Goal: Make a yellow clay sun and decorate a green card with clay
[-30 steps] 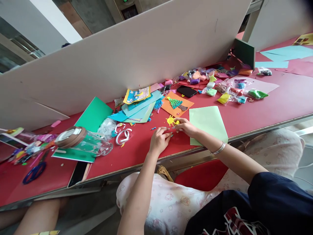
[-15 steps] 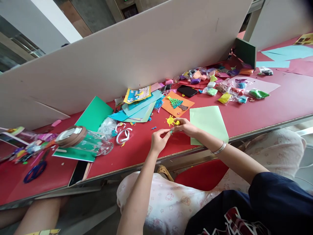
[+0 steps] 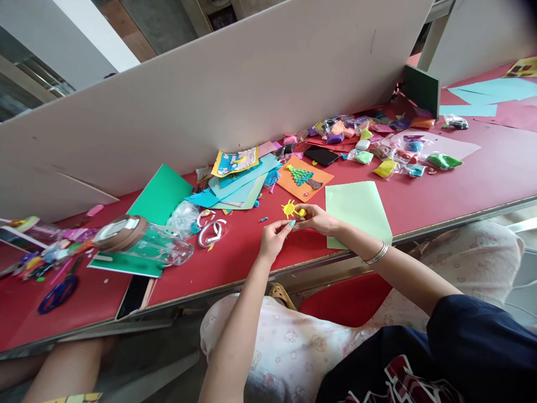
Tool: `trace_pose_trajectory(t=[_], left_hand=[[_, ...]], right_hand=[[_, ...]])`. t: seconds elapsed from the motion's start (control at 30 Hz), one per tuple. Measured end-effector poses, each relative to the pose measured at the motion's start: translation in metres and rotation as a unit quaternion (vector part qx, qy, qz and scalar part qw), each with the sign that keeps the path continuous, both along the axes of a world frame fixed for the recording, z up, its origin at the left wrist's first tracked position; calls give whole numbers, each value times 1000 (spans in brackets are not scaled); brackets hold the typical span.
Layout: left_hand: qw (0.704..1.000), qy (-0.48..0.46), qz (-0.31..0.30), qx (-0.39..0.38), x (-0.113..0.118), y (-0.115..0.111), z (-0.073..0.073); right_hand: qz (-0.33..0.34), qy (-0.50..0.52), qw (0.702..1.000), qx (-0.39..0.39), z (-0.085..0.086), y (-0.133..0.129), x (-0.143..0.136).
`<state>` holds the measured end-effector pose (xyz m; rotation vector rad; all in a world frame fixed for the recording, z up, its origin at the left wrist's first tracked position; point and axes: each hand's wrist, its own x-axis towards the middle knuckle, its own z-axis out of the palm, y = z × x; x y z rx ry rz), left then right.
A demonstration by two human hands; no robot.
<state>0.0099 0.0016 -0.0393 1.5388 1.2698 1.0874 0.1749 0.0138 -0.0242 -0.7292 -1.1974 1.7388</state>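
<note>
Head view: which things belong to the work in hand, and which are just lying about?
Likely in the job: yellow sun; yellow lump by the right hand.

Likely just lying about: blue-handled scissors; lidded jar; black phone; curled white strips.

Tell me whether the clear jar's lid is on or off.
On: the brown lid caps one end of the clear jar. How tightly, I cannot tell.

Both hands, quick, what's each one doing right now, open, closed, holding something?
Left hand: closed in a pinch; whether anything is in it cannot be told.
Right hand: fingers curled at a yellow lump; grip cannot be told.
</note>
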Motion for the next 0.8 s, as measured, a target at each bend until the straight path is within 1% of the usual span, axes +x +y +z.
trace_pose_trajectory(t=[0.37,0.57,0.8], left_hand=[[1000,-10,7,-18,-1,1,1],[999,-13,31,-8,-4,1,2],[1000,-11,11,-20,-1,-1,3]], right_hand=[[-21,-33,999,17,-1,1,0],[-45,-49,997,31,0,1,1],[-42,-22,999,12,0,0,1]])
